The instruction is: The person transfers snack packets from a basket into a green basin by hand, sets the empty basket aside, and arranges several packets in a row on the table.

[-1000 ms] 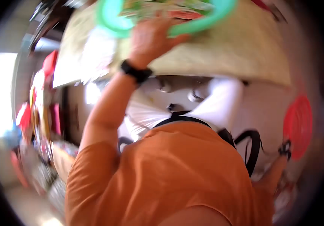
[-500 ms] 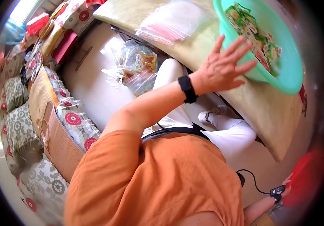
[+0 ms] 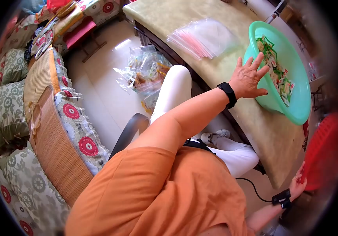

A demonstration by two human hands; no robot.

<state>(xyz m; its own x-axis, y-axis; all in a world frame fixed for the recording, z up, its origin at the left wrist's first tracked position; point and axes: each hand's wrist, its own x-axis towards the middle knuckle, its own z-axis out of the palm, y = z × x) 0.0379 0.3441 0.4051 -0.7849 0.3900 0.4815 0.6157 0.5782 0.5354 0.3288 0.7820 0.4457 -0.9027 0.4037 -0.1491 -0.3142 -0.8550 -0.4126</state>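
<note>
My left hand (image 3: 250, 79), with a black band on its wrist, is stretched out with fingers spread at the near rim of a mint-green plastic basin (image 3: 300, 84). Its fingertips overlap the rim; whether they touch it I cannot tell. Inside the basin lie several small green, white and red packets (image 3: 281, 78). Down at the lower right, my right hand (image 3: 297, 185) grips the edge of a red plastic basket (image 3: 323, 153) with slotted sides. Left of the basin, a stack of clear zip bags (image 3: 212, 37) with pinkish edges lies flat on the table.
The beige-topped table (image 3: 263, 126) runs diagonally past my knees. A clear bag of wrapped items (image 3: 147, 74) is on the floor beside my leg. On the left stands a sofa with patterned cushions (image 3: 15, 114) and a woven mat (image 3: 58, 145). A black cable (image 3: 251, 187) trails near my right wrist.
The view has shifted, and the basin and bags appear farther right. My right hand has moved forward with the red basket beside the table corner. My left hand stays spread near the basin's rim.
</note>
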